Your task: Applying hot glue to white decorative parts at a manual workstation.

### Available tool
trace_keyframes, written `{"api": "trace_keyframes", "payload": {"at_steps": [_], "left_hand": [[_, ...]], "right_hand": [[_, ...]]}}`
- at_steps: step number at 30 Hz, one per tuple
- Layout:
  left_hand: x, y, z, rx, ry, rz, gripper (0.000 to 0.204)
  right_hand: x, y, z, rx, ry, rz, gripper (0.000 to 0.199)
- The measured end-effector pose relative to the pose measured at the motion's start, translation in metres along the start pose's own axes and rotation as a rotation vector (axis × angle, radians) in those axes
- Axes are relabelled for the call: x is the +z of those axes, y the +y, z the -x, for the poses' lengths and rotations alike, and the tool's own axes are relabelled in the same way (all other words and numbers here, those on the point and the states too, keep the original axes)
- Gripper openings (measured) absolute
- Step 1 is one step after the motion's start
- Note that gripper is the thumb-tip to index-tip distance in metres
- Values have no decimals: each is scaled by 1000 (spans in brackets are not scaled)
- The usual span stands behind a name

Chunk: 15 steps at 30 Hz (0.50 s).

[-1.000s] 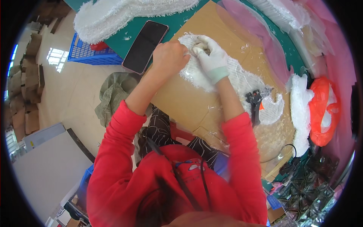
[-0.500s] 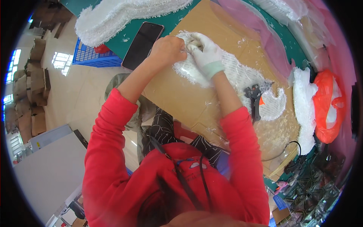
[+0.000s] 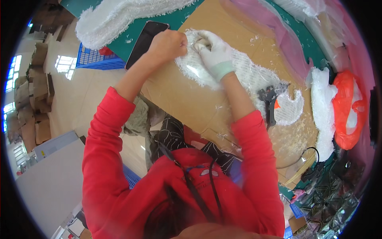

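A long white piece with shaggy fringed edges (image 3: 254,71) lies on brown cardboard (image 3: 187,107), with a shiny, clear-looking patch at its near left end. My right hand (image 3: 217,55), in a white glove with a pale green cuff, rests on its upper part, fingers curled and pinching at the material. My bare left hand (image 3: 167,47) is closed just left of the piece's tip; whatever its fingers grip is hidden. Beneath and behind that wrist lies a dark phone (image 3: 145,38). A black hand tool with an orange spot (image 3: 270,105) sits on the white piece's lower right end.
A thick white fringed stack (image 3: 119,20) lies at the far left of the green table. Pink film (image 3: 274,36), a white fringed strip (image 3: 321,111) and a red plastic bag (image 3: 348,111) line the right. A blue crate (image 3: 97,59) stands beyond the table's left edge.
My left hand has moved left and slightly away from me, widening the gap to my right hand. The right hand stays at nearly the same spot on the white piece.
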<state>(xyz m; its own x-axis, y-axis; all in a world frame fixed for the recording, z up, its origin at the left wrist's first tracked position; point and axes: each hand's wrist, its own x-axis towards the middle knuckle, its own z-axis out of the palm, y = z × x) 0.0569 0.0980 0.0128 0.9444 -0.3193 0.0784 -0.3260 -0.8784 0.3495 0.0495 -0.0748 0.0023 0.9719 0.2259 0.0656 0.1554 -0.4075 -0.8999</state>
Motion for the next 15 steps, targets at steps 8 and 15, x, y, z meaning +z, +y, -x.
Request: {"api": "trace_keyframes", "payload": {"at_steps": [8, 15], "left_hand": [[-15, 10, -9, -27, -215, 136, 35], [-17, 8, -31, 12, -374, 113, 27]], "right_hand": [[3, 6, -2, -38, 65, -1, 30], [2, 6, -1, -3, 53, -24, 31]]}}
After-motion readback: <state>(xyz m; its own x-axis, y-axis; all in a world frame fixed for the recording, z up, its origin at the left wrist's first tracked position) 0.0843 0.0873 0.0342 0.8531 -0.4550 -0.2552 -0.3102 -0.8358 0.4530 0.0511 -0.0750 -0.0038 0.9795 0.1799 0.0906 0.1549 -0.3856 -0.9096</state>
